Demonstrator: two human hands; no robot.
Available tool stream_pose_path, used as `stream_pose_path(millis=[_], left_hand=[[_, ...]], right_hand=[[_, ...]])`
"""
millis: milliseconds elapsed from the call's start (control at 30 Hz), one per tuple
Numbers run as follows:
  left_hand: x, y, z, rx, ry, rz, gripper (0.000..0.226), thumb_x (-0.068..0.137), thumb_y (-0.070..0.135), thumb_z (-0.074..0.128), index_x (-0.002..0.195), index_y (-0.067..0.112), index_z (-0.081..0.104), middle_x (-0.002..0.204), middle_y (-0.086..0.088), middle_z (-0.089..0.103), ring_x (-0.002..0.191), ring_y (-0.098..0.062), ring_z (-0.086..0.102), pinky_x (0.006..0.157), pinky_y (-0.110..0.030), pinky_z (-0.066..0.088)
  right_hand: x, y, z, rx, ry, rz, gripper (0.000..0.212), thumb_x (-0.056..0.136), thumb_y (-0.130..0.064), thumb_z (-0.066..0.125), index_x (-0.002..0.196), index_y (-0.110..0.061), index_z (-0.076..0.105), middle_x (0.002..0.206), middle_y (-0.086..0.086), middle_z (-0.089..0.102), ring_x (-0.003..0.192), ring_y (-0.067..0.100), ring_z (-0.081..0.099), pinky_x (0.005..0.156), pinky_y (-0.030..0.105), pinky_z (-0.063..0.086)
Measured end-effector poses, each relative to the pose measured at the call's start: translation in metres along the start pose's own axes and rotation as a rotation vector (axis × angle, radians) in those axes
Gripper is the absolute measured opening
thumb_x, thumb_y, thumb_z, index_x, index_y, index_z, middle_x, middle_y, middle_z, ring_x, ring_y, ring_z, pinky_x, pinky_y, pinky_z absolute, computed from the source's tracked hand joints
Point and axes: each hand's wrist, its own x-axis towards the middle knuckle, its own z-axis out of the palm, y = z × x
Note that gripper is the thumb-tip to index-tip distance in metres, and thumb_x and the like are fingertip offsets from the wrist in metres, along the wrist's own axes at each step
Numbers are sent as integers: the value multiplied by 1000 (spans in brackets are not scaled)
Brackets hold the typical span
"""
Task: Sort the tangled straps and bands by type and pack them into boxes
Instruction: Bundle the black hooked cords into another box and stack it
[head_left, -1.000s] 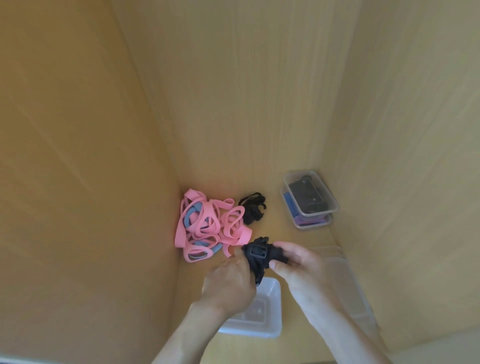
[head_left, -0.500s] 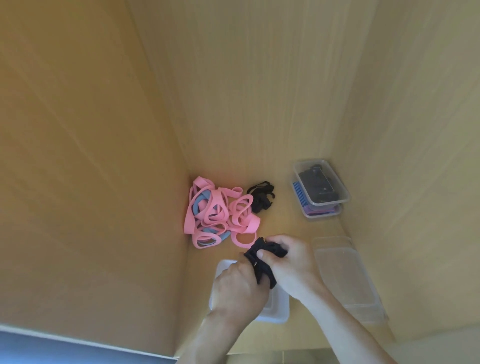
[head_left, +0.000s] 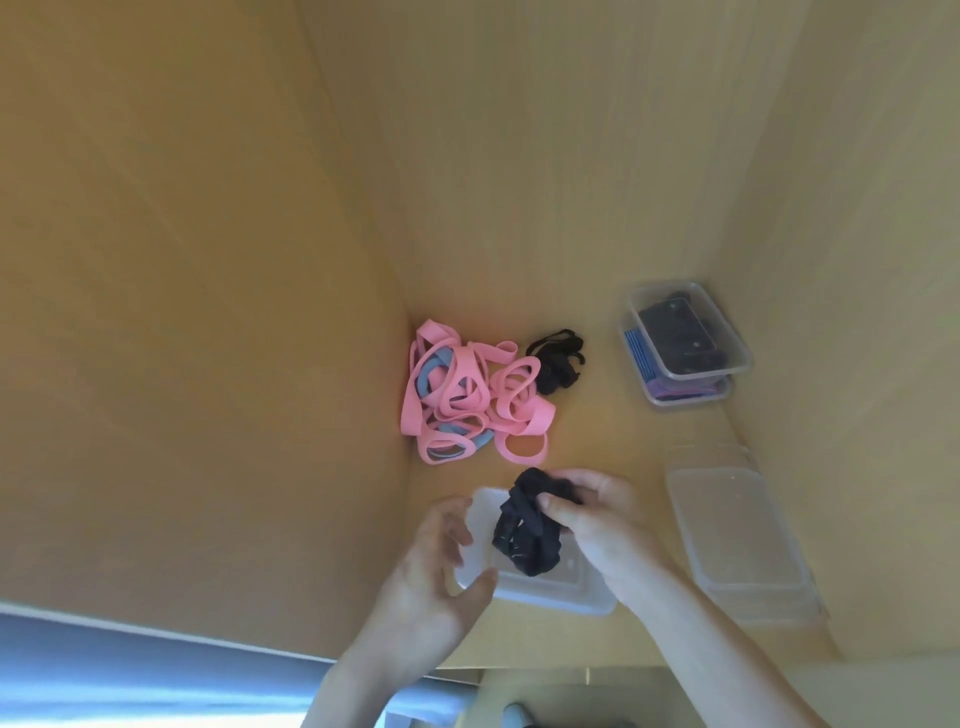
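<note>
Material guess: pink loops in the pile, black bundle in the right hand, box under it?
The pink loops: probably rubber or latex, smooth matte; flat bands holding springy open curves. The black bundle: looks like woven elastic fabric, dull, crumpled into soft folds. The box: translucent plastic, slightly frosted; whitish, see-through walls.

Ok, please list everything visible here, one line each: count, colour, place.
pink bands: many, pink, tangled pile in the left corner
blue bands: a few, blue, mixed into that pile
loose black straps: one bundle, black, right beside the pile
held black straps: one bundle, black, above the near box
near box: one, clear, under the hands
stacked boxes: two, clear, far right; upper holds black items, lower blue and purple
clear containers: count unclear, transparent, along the right wall
left hand: one, open, at the near box's left edge
right hand: one, grips the held black straps
</note>
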Motion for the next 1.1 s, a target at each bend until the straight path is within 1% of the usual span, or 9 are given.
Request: stream_pose_path(millis=[100, 200, 300, 433, 600, 767, 900, 1000, 1100], left_hand=[[0, -19, -4, 86, 22, 68, 71, 78, 21, 74, 134, 44, 37, 134, 24, 44, 130, 2, 41, 100, -11, 36], [8, -30, -2, 107, -38, 128, 94, 74, 26, 79, 146, 50, 24, 153, 34, 22, 147, 4, 20, 114, -13, 23], [19, -39, 4, 104, -106, 139, 106, 71, 31, 80, 147, 62, 12, 157, 39, 8, 147, 12, 9, 116, -11, 17], [26, -51, 19, 69, -145, 87, 110, 76, 18, 80, 148, 58, 6, 161, 32, 6, 149, 9, 8, 121, -20, 22], [24, -56, 27, 32, -124, 112, 103, 78, 16, 81, 158, 33, 18, 162, 32, 6, 150, 7, 8, 122, -22, 23], [25, -61, 23, 165, -106, 167, 97, 80, 37, 78, 158, 31, 22, 163, 30, 1, 150, 6, 3, 123, -32, 24], [29, -66, 21, 326, -134, 202, 94, 78, 61, 61, 158, 32, 20, 161, 30, -13, 151, 2, -4, 123, -32, 20], [34, -68, 22, 394, -137, 219, 97, 76, 68, 55, 158, 29, 21, 158, 31, -19, 150, 0, -6, 123, -28, 17], [35, -70, 23, 394, -121, 238, 95, 74, 68, 54, 156, 31, 23, 152, 38, -22, 147, 4, -5, 117, -18, 12]], right_hand=[[-1, 14, 5, -57, 58, -3, 25, 85, 4, 74, 99, -16, 70, 87, -5, 78, 84, 8, 73, 72, 15, 52], [1, 27, 15, -102, 98, -8, 26, 86, 2, 73, 95, -19, 63, 86, -7, 75, 76, 1, 69, 65, 9, 47], [5, 39, 27, -163, 97, 0, 28, 90, 0, 69, 96, -25, 58, 98, -4, 71, 90, 9, 68, 78, 16, 48], [9, 52, 40, -247, 81, 43, 31, 93, -6, 66, 97, -34, 52, 101, -8, 68, 94, 4, 65, 73, 12, 45], [9, 60, 48, -361, 103, 67, 26, 95, -8, 60, 97, -33, 53, 100, -11, 66, 95, 4, 63, 70, 12, 43], [13, 56, 43, -543, 79, 22, 13, 93, -13, 66, 90, -25, 66, 93, -3, 69, 87, 11, 65, 69, 18, 47], [18, 56, 37, -867, 5, -3, 19, 98, -26, 60, 111, -15, 68, 111, 6, 59, 103, 22, 59, 92, 33, 51], [22, 54, 35, -844, 24, 28, 11, 97, -25, 62, 99, -16, 66, 93, -2, 68, 88, 17, 65, 74, 28, 52], [29, 53, 29, -665, 35, 103, 8, 89, -22, 74, 92, -16, 70, 86, -1, 74, 82, 15, 71, 77, 31, 59]])
